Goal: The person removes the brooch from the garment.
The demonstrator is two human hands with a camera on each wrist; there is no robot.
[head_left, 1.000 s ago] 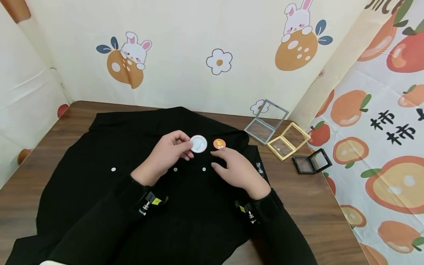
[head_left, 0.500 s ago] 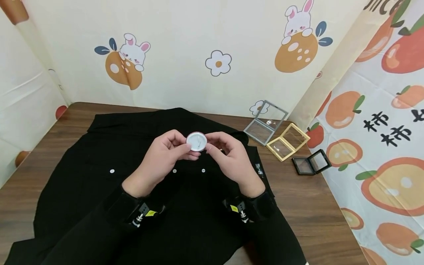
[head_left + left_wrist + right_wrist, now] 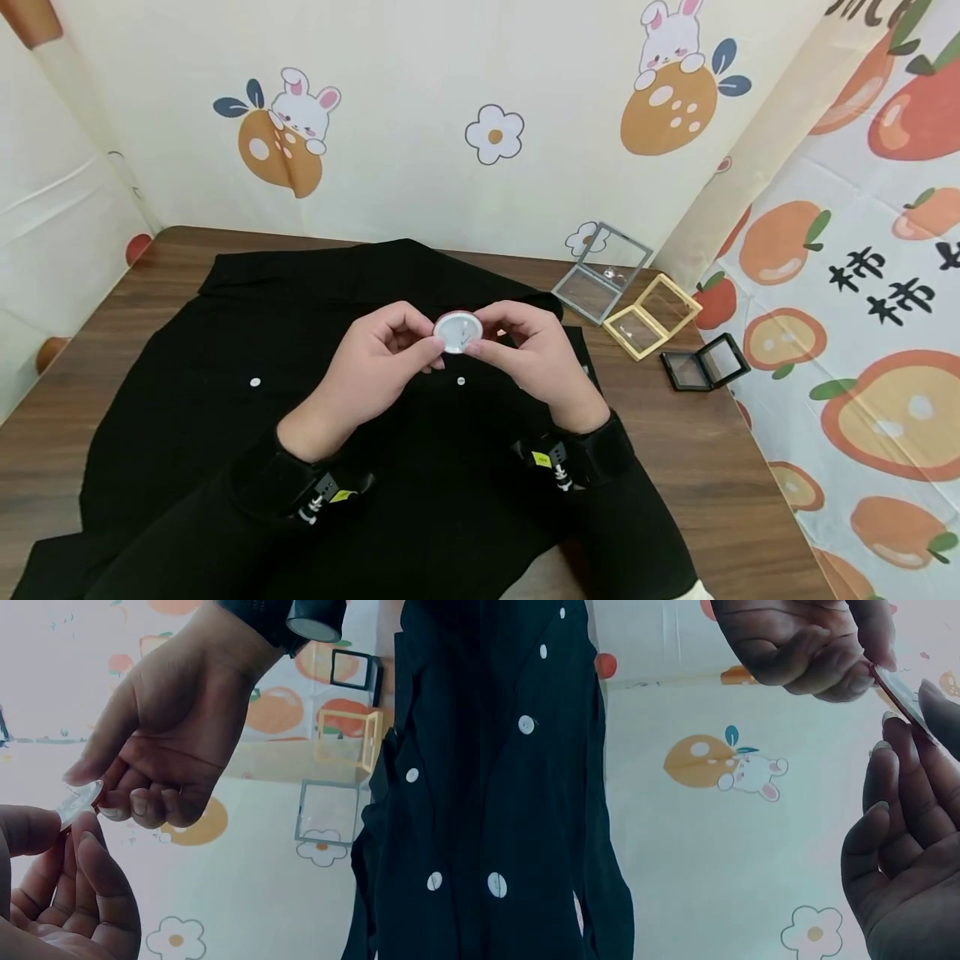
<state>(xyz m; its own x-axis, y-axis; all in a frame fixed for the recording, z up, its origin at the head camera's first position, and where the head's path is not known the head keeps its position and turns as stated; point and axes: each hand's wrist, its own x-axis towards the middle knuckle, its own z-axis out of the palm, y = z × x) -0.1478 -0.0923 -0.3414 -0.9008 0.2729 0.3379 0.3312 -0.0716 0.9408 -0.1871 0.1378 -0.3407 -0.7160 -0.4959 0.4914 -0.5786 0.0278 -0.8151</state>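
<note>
White-backed badge (image 3: 458, 332) is pinched by left hand (image 3: 372, 360) and right hand (image 3: 537, 354); frames (image 3: 651, 323) are set near the table's (image 3: 697, 483) far-right corner.

2 black sleeves (image 3: 641, 521), black wristbands (image 3: 603, 450), dark mounts (image 3: 557, 453), yellow labels (image 3: 542, 459), silvery screws (image 3: 562, 477)

Screened-off indoor workspace: wooden table (image 3: 712, 483), rabbit-and-fruit-printed hangings (image 3: 405, 158).

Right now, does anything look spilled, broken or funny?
No, nothing spilled or broken stands out. The left hand and right hand pinch a round white-backed badge over the black buttoned garment. A grey square frame, yellow square frame and black square frame stand open on the brown wooden table.
</note>
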